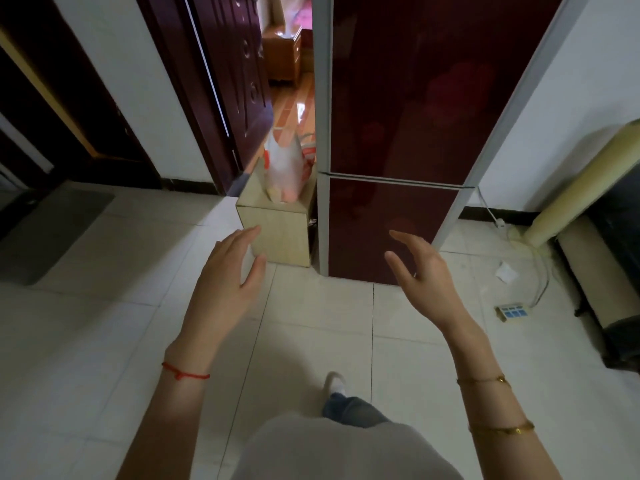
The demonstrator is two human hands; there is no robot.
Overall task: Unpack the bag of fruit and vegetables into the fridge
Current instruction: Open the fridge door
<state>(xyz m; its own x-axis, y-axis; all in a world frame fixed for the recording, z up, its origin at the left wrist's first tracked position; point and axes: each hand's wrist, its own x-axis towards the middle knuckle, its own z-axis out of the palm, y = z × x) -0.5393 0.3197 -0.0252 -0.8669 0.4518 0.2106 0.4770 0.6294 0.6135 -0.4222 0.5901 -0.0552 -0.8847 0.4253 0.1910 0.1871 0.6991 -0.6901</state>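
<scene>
Standing on the pale tiled floor (104, 341) a step short of the appliance, the person faced the tall dark-red glossy two-door fridge (398, 133), which filled the view from twelve to one o'clock with both its upper and lower doors closed. The translucent white plastic bag with red print (285, 168), bulging with pale and pinkish produce at its bottom, sat upright on the small light-wood box-shaped stand (277, 230) at about eleven o'clock, just beside the fridge's left edge and in front of an open dark wooden door (239, 81). Both hands were raised ahead of the body and held nothing: the left hand (228, 271), wearing a thin red string bracelet (185, 373) at the wrist, had its grip spread with fingers straight and pointing toward the stand, while the right hand (420, 268), with gold bangles (485, 381) on the forearm, had its grip loosely spread, fingers slightly bent, palm turned inward toward the lower fridge door. Neither hand touched bag, stand or fridge. Judged from this, the task had barely begun: the bag looked full and untouched, no produce lay outside it, and the fridge was not yet opened. Everything remained to do, namely opening a door, reaching into the bag, and moving each item to the shelves. A white power strip (513, 311) and cable lay on the floor at three o'clock.
</scene>
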